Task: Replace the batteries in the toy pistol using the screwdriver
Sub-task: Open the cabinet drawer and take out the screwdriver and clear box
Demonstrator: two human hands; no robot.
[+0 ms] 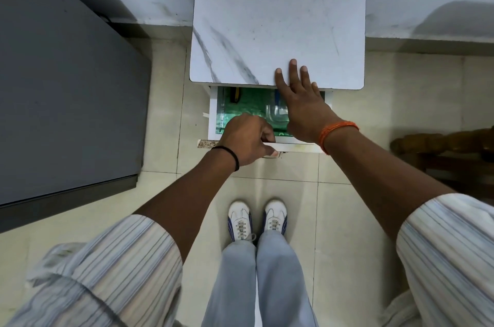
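Toy pistol nowhere to be seen right now, maybe deeper in the part-open drawer (213, 113) under the marble-look table top (267, 19), honestly can't tell. Left hand (248, 139) curled over the near front edge of that drawer, thumb on the outside, gripping it. Right hand (296, 94) laid flat with straight fingers on the near edge of the top, holding nothing, looks like bracing. Inside, only a green liner (248, 105), a clear container (276, 113) toward the right, and a yellow-and-black tool (235, 93) at the far left corner, half hidden under the top, so no calling it the screwdriver yet. Now the worry list. Bare chipboard (205, 143) showing at the left end of the drawer front, so yanking hard there could tear the front panel loose or jam the drawer crooked. Pulling too far could drop the whole drawer out toward the shoes (256, 219) and scatter everything. Easing off with the bracing hand could let the little table slide or tip forward. Also easy to pinch right-hand fingers between top and drawer if pushed back in. Grabbing the wrong tool blind is another likely slip.
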